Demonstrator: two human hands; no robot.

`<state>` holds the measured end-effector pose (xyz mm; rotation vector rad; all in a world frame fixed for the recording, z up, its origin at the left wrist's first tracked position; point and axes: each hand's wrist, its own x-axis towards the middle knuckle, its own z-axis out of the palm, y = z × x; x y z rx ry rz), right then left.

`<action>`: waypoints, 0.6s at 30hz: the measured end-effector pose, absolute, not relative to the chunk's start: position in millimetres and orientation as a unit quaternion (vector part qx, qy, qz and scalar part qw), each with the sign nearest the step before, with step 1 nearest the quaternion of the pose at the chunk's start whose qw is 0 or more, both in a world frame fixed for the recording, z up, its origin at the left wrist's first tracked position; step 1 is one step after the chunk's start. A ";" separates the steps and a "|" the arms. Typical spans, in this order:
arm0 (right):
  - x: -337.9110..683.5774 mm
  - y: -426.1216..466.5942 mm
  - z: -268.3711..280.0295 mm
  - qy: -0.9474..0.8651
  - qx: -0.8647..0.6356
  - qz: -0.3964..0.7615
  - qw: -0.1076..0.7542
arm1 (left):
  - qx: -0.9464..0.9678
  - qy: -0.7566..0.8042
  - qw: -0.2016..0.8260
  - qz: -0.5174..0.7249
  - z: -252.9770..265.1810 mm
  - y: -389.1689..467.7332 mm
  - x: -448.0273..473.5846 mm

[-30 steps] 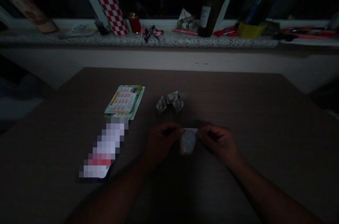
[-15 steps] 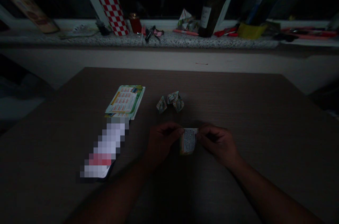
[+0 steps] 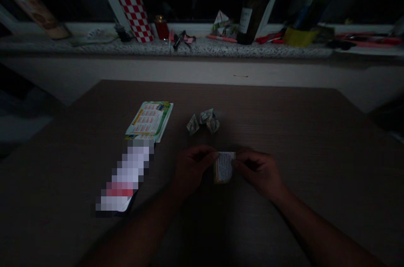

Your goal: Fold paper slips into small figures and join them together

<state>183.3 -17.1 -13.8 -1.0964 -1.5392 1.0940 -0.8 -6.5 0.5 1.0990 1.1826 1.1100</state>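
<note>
A small folded piece of printed paper (image 3: 224,168), white with dense text and a green and orange edge, is held between my two hands over the table. My left hand (image 3: 195,167) pinches its upper left corner between thumb and fingers. At the upper right edge, my right hand (image 3: 259,170) grips the paper in a similar pinch. Just beyond the hands lie several folded paper pieces (image 3: 209,120), with one more folded paper piece (image 3: 192,125) close by on the left. The light is dim, so the fold lines are hard to make out.
A stack of printed calendar sheets (image 3: 148,119) lies on the table (image 3: 277,115) to the left. Nearer me is a phone-like device (image 3: 128,178), its face pixelated. Along the windowsill (image 3: 202,50) stand a checkered bottle (image 3: 135,19), a dark bottle (image 3: 248,23) and a small red jar (image 3: 161,29).
My right thumb and fingers have shifted very slightly left and down along the paper's right edge. Both hands keep their pinch, and everything else stays where it was.
</note>
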 end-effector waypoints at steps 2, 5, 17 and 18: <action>183.1 -16.8 -14.6 -0.621 -0.452 0.454 0.452 | 0.458 0.506 0.557 0.474 0.7 -6.4 -1.0; 183.9 -16.4 -14.9 -0.639 -0.445 0.445 0.444 | 0.441 0.516 0.557 0.478 1.5 -6.4 -0.9; 183.3 -17.1 -14.4 -0.661 -0.438 0.435 0.427 | 0.414 0.516 0.571 0.486 -2.2 -5.1 -0.4; 183.3 -16.8 -14.1 -0.662 -0.436 0.435 0.427 | 0.414 0.515 0.573 0.484 -2.6 -4.8 -0.5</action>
